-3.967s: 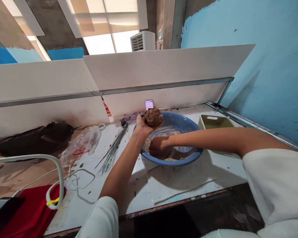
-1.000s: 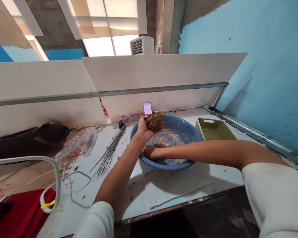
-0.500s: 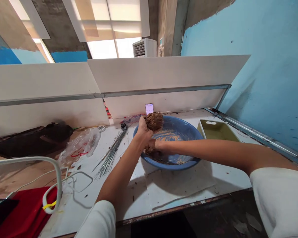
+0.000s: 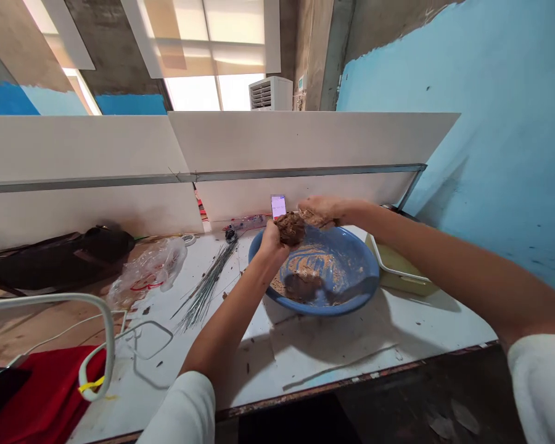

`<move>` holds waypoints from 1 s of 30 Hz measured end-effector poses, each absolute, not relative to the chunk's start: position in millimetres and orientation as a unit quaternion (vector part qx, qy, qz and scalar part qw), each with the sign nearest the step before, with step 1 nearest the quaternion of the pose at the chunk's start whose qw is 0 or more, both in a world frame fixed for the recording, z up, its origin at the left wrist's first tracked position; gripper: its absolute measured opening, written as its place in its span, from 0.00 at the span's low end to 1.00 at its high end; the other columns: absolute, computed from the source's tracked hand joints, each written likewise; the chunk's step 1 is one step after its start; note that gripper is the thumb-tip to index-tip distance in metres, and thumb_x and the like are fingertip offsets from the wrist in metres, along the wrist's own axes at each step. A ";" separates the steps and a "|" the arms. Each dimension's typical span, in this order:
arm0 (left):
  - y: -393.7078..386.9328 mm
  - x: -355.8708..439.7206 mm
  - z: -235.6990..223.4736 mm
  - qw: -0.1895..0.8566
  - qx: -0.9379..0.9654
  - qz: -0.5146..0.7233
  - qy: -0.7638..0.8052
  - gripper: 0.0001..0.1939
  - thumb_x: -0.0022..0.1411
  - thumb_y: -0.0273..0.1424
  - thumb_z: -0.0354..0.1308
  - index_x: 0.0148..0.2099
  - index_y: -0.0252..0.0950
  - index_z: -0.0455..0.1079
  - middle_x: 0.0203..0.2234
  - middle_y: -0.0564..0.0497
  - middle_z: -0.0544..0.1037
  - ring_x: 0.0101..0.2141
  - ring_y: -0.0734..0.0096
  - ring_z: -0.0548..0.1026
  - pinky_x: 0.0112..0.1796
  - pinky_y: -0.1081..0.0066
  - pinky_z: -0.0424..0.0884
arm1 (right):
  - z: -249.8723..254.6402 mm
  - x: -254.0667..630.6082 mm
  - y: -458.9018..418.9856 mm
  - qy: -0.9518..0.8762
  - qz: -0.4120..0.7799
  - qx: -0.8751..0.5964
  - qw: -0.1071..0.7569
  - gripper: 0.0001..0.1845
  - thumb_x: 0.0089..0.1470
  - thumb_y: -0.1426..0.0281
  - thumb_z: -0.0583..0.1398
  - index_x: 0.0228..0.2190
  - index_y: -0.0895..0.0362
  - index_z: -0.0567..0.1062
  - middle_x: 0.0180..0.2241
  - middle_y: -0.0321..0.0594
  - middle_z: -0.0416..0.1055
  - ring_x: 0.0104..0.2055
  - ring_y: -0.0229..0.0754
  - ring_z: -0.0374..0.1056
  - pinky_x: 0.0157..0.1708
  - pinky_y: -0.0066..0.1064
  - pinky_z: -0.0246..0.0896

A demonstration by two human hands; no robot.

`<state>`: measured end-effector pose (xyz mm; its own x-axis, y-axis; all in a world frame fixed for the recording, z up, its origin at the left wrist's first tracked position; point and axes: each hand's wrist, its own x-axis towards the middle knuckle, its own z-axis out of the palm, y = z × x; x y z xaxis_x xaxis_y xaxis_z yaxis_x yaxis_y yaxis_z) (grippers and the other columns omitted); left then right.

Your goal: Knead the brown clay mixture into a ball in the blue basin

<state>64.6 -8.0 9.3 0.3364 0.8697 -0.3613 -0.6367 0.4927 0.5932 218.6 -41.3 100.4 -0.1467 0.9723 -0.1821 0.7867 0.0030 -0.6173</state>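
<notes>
My left hand (image 4: pixel 271 239) grips a rough brown lump of clay (image 4: pixel 290 229) over the left side of a blue basin (image 4: pixel 367 262). Past the basin's far rim, my right hand (image 4: pixel 321 211) is raised with its fingers stretched toward the lump. Wet clay coats its fingers and palm, and the motion blurs it slightly. More wet clay (image 4: pixel 303 287) lies in the bottom of the basin, and tan smears streak the inside walls.
A phone (image 4: pixel 278 206) leans against the white board (image 4: pixel 240 197) behind the basin. To the right sits a green tray (image 4: pixel 404 280). Thin wires (image 4: pixel 208 287), a clear plastic bag (image 4: pixel 160 265), a dark bag (image 4: pixel 60 256) and red cloth (image 4: pixel 46 394) lie left.
My right hand has come up out of the basin, moving to the far side beside the lump. My left hand keeps hold of the clay, nearly in place. The green tray appears shifted or tilted.
</notes>
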 end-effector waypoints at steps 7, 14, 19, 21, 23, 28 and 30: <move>-18.2 71.7 4.3 0.841 0.183 0.388 0.330 0.12 0.64 0.25 0.54 0.45 0.38 0.78 0.31 0.45 0.85 0.43 0.50 0.88 0.56 0.42 0.82 | 111.3 199.0 -15.0 -0.705 0.177 -0.685 0.055 0.19 0.70 0.68 0.59 0.25 0.53 0.67 0.17 0.34 0.59 0.17 0.35 0.55 0.20 0.29 0.47; -19.2 74.5 6.5 0.874 0.149 0.362 0.289 0.12 0.64 0.24 0.52 0.42 0.38 0.76 0.37 0.41 0.88 0.43 0.51 0.89 0.50 0.45 0.85 | 105.5 195.3 -13.8 -0.747 0.089 -0.658 0.014 0.13 0.69 0.70 0.63 0.31 0.58 0.80 0.15 0.37 0.65 0.22 0.41 0.64 0.27 0.32 0.55; -15.9 74.2 2.5 0.871 0.159 0.364 0.291 0.11 0.60 0.23 0.54 0.41 0.39 0.76 0.35 0.42 0.87 0.47 0.49 0.88 0.53 0.44 0.84 | 105.2 204.4 -10.3 -0.762 0.037 -0.646 0.006 0.14 0.70 0.65 0.66 0.36 0.62 0.85 0.28 0.45 0.81 0.29 0.41 0.71 0.30 0.31 0.55; -14.7 73.8 1.5 0.865 0.168 0.363 0.303 0.11 0.59 0.23 0.53 0.40 0.39 0.76 0.34 0.42 0.86 0.49 0.48 0.87 0.54 0.43 0.83 | 105.3 209.0 -11.0 -0.780 0.011 -0.625 0.011 0.11 0.68 0.67 0.68 0.37 0.62 0.86 0.34 0.48 0.84 0.33 0.41 0.72 0.32 0.30 0.55; -13.4 73.3 0.9 0.864 0.171 0.359 0.308 0.12 0.57 0.23 0.54 0.39 0.39 0.76 0.34 0.42 0.85 0.50 0.47 0.87 0.54 0.43 0.83 | 106.1 214.3 -13.2 -0.790 0.005 -0.613 0.018 0.09 0.67 0.69 0.68 0.37 0.62 0.87 0.36 0.49 0.85 0.34 0.41 0.72 0.33 0.30 0.55; -9.1 71.5 -1.5 0.870 0.151 0.357 0.305 0.12 0.54 0.23 0.55 0.39 0.41 0.76 0.31 0.44 0.83 0.49 0.46 0.86 0.53 0.44 0.83 | 109.2 227.7 -16.7 -0.811 0.035 -0.582 0.053 0.08 0.65 0.72 0.67 0.40 0.61 0.89 0.37 0.46 0.87 0.36 0.41 0.74 0.35 0.29 0.57; -7.9 70.7 -2.5 0.870 0.152 0.352 0.311 0.12 0.54 0.23 0.55 0.38 0.41 0.75 0.31 0.45 0.82 0.46 0.46 0.86 0.51 0.44 0.83 | 109.8 230.5 -17.0 -0.823 0.068 -0.559 0.077 0.11 0.63 0.74 0.67 0.45 0.60 0.89 0.41 0.45 0.88 0.39 0.42 0.77 0.38 0.28 0.62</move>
<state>70.7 -7.9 -2.5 0.5589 0.7066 -0.4340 -0.5170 0.7061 0.4839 230.5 -17.0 109.8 -0.3638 0.9300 0.0515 0.9090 0.3666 -0.1981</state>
